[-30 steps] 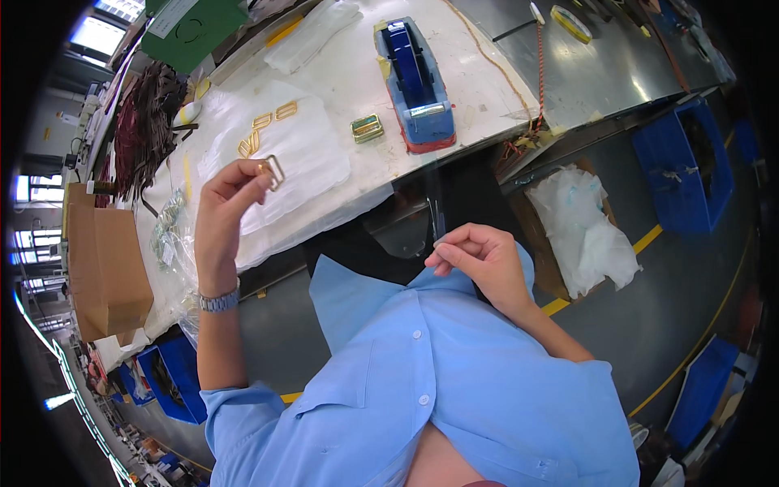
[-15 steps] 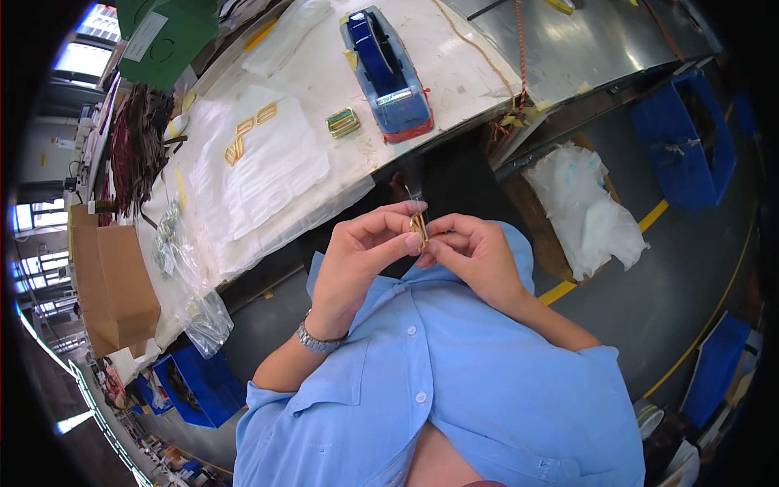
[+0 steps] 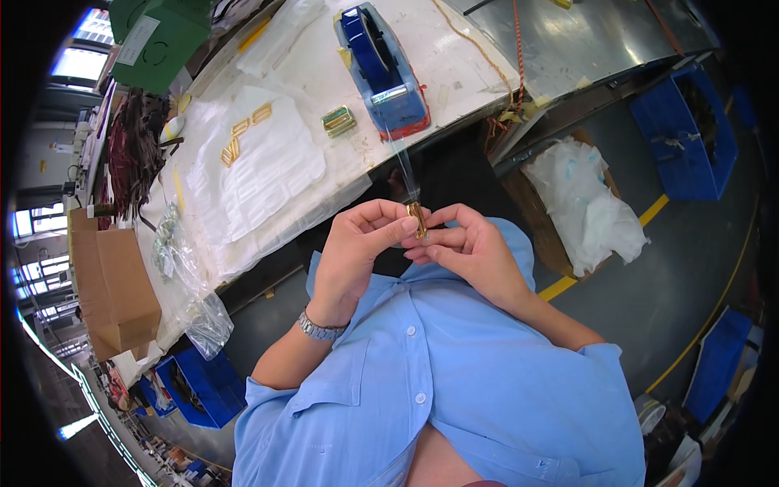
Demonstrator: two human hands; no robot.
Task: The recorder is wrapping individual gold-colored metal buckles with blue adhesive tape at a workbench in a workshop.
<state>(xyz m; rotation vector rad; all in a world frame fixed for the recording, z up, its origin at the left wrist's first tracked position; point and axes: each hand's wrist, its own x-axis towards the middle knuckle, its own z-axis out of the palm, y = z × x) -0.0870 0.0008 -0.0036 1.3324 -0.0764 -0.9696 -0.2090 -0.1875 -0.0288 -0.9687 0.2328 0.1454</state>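
In front of my shirt, my left hand (image 3: 357, 243) pinches a small stack of gold metal buckles (image 3: 417, 219) between thumb and fingers. My right hand (image 3: 479, 252) closes on the stack from the other side, its fingers curled; their exact grip is partly hidden. A clear tape strip (image 3: 405, 169) stretches from the blue tape dispenser (image 3: 403, 116) at the table edge down to the buckles. Left of the dispenser lies a bundle of gold buckles (image 3: 338, 121) with a shiny greenish surface. Several loose gold buckles (image 3: 240, 127) rest farther left on a white sheet (image 3: 268, 178).
The white table (image 3: 304, 85) has its front edge just beyond my hands. A cardboard box (image 3: 122, 284) and a crumpled clear bag (image 3: 207, 325) are at the left. On the right, a floor box holds white plastic (image 3: 580, 207); a blue bin (image 3: 690, 130) stands beyond.
The tape strip now runs taut between the dispenser and the buckles. My hands have turned the buckle stack slightly and raised it a little, and the right fingers have shifted.
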